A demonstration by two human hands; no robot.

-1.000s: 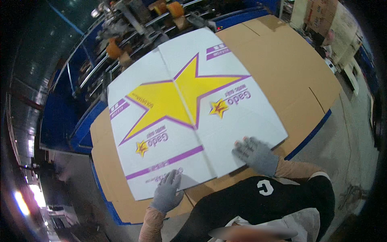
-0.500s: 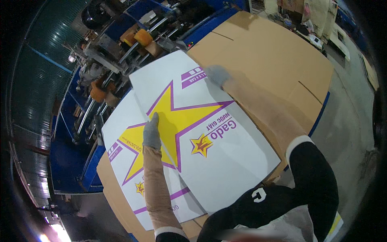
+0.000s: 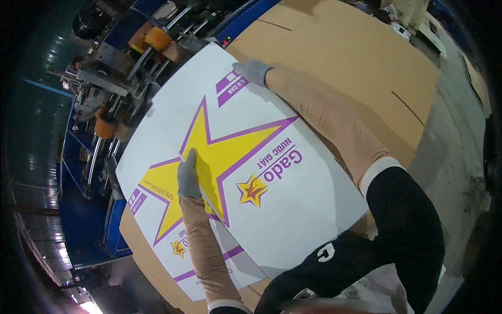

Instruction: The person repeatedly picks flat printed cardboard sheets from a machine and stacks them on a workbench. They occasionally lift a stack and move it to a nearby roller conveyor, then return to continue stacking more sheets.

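A white printed cardboard carton blank [image 3: 293, 209] lies at a slant before me, with a big yellow star edged in purple and a smaller star logo. It has two panels meeting along a slanting seam. My left hand [image 3: 188, 175], in a grey glove, is at this seam, closed on the right panel's edge, which looks slightly raised; some fingers are hidden. My right hand [image 3: 253, 72], gloved in grey too, grips the blank's far right edge beside the purple stripes. Its fingertips are partly hidden.
Plain brown cardboard sheets [image 3: 355, 68] lie under and beyond the blank. A blue machine with metal shafts and orange rollers [image 3: 158, 38] stands at the far left. Grey concrete floor [image 3: 449, 141] shows on the right.
The view has shifted a little. My right hand has moved left along the blank's far edge, its fingers now around that edge. My left hand stays at the seam.
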